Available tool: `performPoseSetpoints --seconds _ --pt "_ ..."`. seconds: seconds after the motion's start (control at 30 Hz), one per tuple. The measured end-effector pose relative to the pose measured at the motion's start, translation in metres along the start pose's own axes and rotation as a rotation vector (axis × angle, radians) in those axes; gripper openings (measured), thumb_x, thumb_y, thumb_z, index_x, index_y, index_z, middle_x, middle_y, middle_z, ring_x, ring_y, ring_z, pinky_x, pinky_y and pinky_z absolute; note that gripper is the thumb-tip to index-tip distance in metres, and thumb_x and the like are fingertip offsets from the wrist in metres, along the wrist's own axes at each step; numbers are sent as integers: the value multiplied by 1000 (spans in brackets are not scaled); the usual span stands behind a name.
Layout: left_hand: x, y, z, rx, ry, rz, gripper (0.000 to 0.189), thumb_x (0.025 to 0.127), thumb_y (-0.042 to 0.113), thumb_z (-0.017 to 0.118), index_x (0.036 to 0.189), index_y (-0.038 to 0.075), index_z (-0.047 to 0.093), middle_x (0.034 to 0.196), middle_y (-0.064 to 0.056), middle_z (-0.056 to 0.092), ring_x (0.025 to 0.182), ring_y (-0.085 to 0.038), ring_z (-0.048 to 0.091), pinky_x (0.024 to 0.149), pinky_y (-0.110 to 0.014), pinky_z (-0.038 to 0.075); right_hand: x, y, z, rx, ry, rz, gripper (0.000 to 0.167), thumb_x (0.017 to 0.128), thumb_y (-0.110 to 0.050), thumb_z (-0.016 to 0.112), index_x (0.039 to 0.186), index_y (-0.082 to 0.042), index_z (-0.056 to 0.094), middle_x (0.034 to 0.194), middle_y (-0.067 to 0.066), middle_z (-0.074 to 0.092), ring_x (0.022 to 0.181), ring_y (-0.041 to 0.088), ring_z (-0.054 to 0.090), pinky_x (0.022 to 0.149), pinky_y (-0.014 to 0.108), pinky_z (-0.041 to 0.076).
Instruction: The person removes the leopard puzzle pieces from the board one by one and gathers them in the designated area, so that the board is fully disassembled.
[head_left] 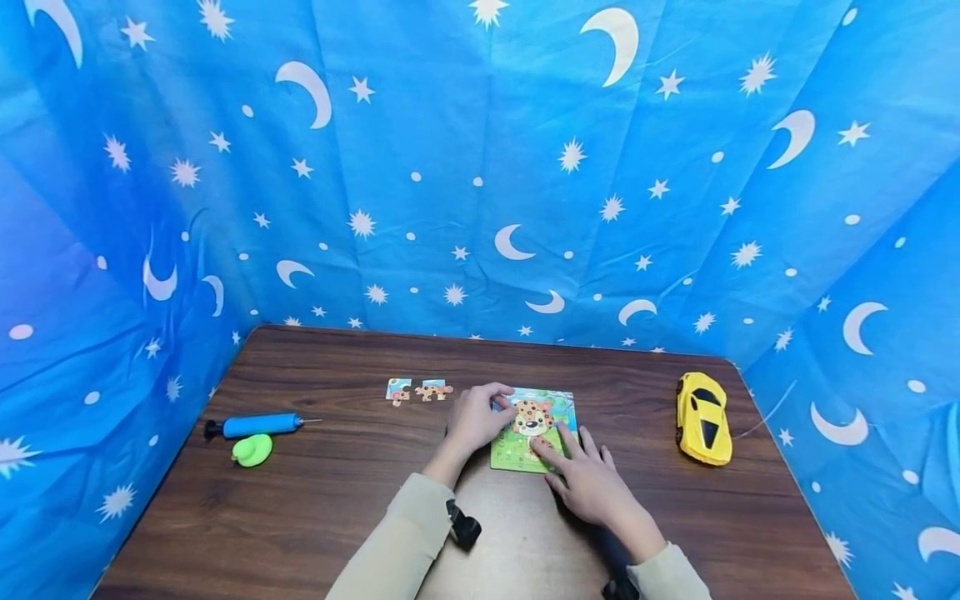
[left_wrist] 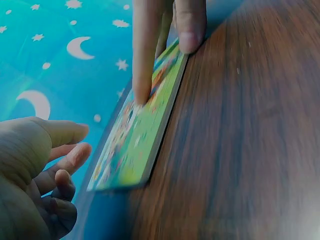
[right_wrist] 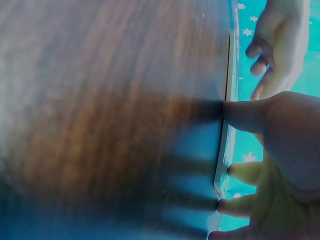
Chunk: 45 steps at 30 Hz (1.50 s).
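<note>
A jigsaw puzzle (head_left: 517,452) with a spotted cartoon animal on green and blue lies flat on the table. My right hand (head_left: 596,490) rests on its lower right part, fingers spread; in the right wrist view the thumb (right_wrist: 245,116) touches the near edge. Over the puzzle's upper left side is my left hand (head_left: 480,417), its fingers bent loosely. The left wrist view shows that hand (left_wrist: 30,170) apart from the board, with nothing seen between the fingers. Left of it lie loose puzzle pieces (head_left: 398,389) and, beside them, more spotted pieces (head_left: 432,389).
A blue pump (head_left: 261,425) with a thin needle lies at the left, a small green duck (head_left: 252,451) just in front of it. Toward the right edge stands a yellow toy car (head_left: 703,418). Blue curtains (head_left: 450,167) with moons and stars enclose the wooden table (head_left: 315,500).
</note>
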<state>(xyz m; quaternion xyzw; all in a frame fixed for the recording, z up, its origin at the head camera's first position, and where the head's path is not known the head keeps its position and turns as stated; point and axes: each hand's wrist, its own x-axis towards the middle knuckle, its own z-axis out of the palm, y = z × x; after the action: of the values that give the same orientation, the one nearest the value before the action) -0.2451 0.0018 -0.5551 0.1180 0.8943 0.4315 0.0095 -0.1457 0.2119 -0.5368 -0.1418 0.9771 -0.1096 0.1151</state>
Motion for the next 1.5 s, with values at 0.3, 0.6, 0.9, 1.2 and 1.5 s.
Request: performPoseSetpoints --seconds 0.3,0.6,0.9,1.2,1.5 --pt "13 20 22 29 -116 5 29 94 32 79 120 20 77 83 18 66 66 -5 57 65 -31 48 -3 1 2 19 14 -33 50 108 -20 56 156 -32 49 166 24 27 149 56 21 109 75 26" --pt "19 22 34 100 -161 -9 26 91 31 80 116 22 79 79 18 62 68 -6 55 68 -32 45 -3 2 3 25 24 -50 49 109 -16 53 156 -30 50 163 30 28 148 58 21 110 73 28" --pt "22 26 42 192 -167 -26 24 91 34 80 114 28 79 76 17 59 66 -6 53 68 -34 42 -3 3 4 7 33 -59 49 108 -16 53 156 -30 50 162 32 29 147 59 23 110 72 30" --pt "23 28 47 194 -160 -41 14 90 39 81 103 34 81 78 19 60 68 -5 53 67 -33 42 -3 3 4 13 32 -59 50 109 -16 53 156 -31 50 162 30 29 147 58 23 109 72 30" --pt "23 28 50 201 -163 -25 15 92 41 79 105 34 81 83 20 61 70 -3 54 70 -35 43 -4 3 3 8 39 -72 50 108 -16 53 156 -29 49 162 31 30 146 60 24 108 73 31"
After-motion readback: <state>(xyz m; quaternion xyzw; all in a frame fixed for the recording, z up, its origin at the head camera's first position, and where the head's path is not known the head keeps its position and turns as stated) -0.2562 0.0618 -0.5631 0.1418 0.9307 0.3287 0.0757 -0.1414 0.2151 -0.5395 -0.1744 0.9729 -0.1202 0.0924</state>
